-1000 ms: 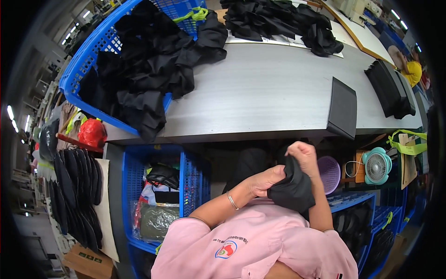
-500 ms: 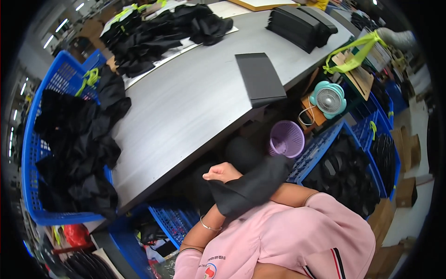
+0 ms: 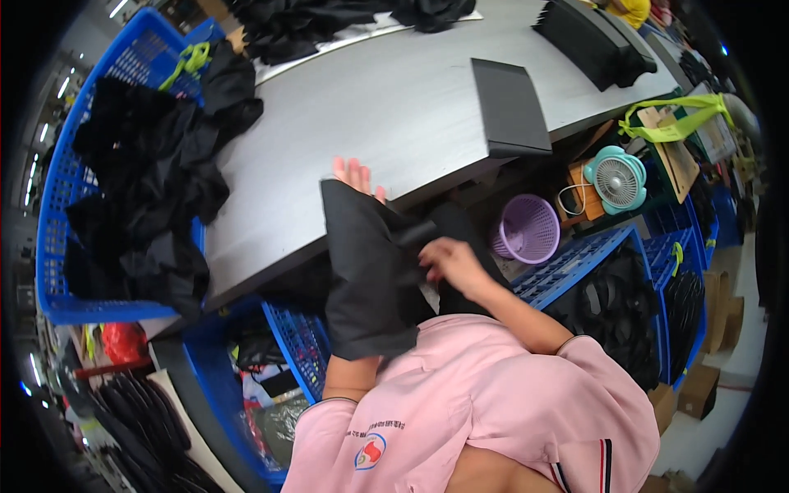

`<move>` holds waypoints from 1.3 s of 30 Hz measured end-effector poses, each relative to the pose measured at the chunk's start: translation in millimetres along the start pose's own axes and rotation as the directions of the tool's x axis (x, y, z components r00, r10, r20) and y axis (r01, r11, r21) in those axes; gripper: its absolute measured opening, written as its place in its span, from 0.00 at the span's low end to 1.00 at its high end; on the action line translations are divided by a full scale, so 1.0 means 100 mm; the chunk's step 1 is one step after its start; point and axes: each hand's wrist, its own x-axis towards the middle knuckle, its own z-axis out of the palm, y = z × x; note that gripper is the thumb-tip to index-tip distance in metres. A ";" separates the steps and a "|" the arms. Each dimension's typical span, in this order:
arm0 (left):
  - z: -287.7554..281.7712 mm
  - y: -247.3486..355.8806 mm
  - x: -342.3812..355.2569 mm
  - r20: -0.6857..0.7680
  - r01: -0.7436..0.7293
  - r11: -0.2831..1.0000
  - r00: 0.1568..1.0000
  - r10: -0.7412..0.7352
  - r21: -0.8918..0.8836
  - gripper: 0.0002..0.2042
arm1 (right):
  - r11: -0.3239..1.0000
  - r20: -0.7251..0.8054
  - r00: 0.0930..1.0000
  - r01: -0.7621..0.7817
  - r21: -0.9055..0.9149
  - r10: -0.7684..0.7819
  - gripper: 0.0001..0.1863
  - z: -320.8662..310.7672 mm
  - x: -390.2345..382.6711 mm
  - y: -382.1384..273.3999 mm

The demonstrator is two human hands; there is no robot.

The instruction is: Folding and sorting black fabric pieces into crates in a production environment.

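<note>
A black cloth tube (image 3: 366, 279) is worn over the left forearm, its long axis lying along the arm and its far end pointed at the grey table (image 3: 345, 115); from that end the left hand's (image 3: 353, 173) straightened fingers protrude. The right hand (image 3: 454, 264) is loosely curled beside it, whether gripping cannot be told; dark characters and a round emblem (image 3: 370, 452) are borne by the pink shirt (image 3: 493, 370)

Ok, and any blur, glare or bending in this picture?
Head view: the right fingers look slightly motion-blurred; head view: the table shows a soft pale sheen; head view: the fisheye bows the large basket and corners go black.
</note>
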 end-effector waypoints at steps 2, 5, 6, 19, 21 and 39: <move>-0.17 0.01 0.02 -0.035 -0.004 1.000 0.999 0.004 -0.006 0.31 | 1.000 -0.178 0.984 0.002 0.000 -0.002 0.12 -0.12 -0.02 -0.38; -0.17 -0.08 -0.01 -0.074 0.021 0.999 0.997 -0.024 -0.033 0.32 | 0.867 -0.172 0.870 0.404 -0.292 -0.463 0.13 -0.03 -0.06 -0.88; -0.14 -0.13 -0.04 -0.055 0.041 0.998 0.998 -0.043 -0.036 0.30 | 0.798 -0.138 0.835 0.442 -0.409 -0.533 0.14 0.03 -0.04 -0.99; -0.71 -0.45 -0.06 0.219 0.063 0.995 0.972 -0.080 0.080 0.30 | 0.887 0.173 0.934 0.222 0.405 -0.312 0.06 -0.12 0.12 -1.24; -0.83 -0.59 -0.28 0.295 0.259 0.966 0.922 -0.252 0.016 0.30 | 0.907 0.086 0.974 0.160 0.390 -0.209 0.07 -0.18 0.31 -1.27; -1.22 -0.59 -0.44 0.337 0.448 0.889 0.855 -0.394 -0.098 0.26 | 0.945 0.084 0.962 0.272 -0.184 -0.260 0.13 -0.37 0.26 -1.38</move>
